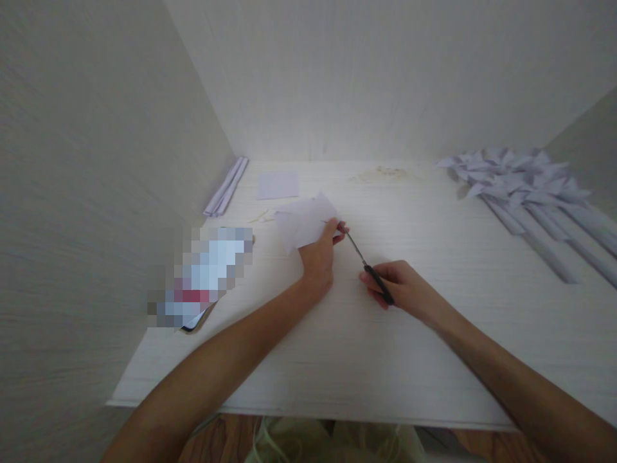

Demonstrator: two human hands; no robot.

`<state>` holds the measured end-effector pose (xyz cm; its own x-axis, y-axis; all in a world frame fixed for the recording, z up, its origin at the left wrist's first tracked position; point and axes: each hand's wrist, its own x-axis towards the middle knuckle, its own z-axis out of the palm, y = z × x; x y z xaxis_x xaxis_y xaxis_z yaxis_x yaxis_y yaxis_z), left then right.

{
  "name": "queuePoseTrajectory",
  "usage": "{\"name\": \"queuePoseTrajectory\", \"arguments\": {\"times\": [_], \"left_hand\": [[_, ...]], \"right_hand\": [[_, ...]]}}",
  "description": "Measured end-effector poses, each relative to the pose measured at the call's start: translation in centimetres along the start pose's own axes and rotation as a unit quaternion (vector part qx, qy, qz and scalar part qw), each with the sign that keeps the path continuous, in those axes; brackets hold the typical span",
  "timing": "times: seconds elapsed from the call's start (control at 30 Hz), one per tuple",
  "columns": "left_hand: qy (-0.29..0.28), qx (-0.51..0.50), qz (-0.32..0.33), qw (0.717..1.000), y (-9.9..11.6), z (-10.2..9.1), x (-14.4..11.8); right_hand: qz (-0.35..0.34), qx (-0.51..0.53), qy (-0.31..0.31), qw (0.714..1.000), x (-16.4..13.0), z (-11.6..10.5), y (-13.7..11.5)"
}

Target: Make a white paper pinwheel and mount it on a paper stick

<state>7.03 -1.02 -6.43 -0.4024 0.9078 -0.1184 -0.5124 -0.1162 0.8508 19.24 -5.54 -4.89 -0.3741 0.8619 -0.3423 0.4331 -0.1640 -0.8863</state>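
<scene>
My left hand (322,247) is closed on a piece of white paper (299,222), pinching it at its right side with several corners sticking out. My right hand (398,286) grips the black handle of a tool with a thin metal shaft (378,283). The shaft slants up to the left and reaches the left fingertips at the paper's edge. Whether its tip passes into the paper is hard to make out, and its exact kind does not show. Behind the held paper a flat white sheet (278,184) lies on the table.
At the right lies a pile of folded white paper pinwheels (520,177) with paper sticks (544,254). Rolled paper sticks (226,186) rest by the left wall. A phone (207,276), partly blurred, lies left. Small scraps (263,217) sit nearby. Walls enclose the white table (337,360).
</scene>
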Motion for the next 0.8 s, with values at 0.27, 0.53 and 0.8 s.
{"name": "queuePoseTrajectory", "arguments": {"times": [0.27,0.53,0.8], "left_hand": [[0.004,0.019,-0.008,1.0,0.09,-0.03,0.0],[0.002,0.005,-0.011,1.0,0.06,-0.04,-0.07],[0.004,0.02,-0.008,1.0,0.24,0.06,-0.14]], "right_hand": [[-0.006,-0.004,-0.001,1.0,-0.07,-0.03,-0.12],[-0.003,-0.008,-0.001,1.0,-0.05,0.04,-0.27],[-0.007,-0.01,-0.001,1.0,-0.16,0.06,-0.47]]}}
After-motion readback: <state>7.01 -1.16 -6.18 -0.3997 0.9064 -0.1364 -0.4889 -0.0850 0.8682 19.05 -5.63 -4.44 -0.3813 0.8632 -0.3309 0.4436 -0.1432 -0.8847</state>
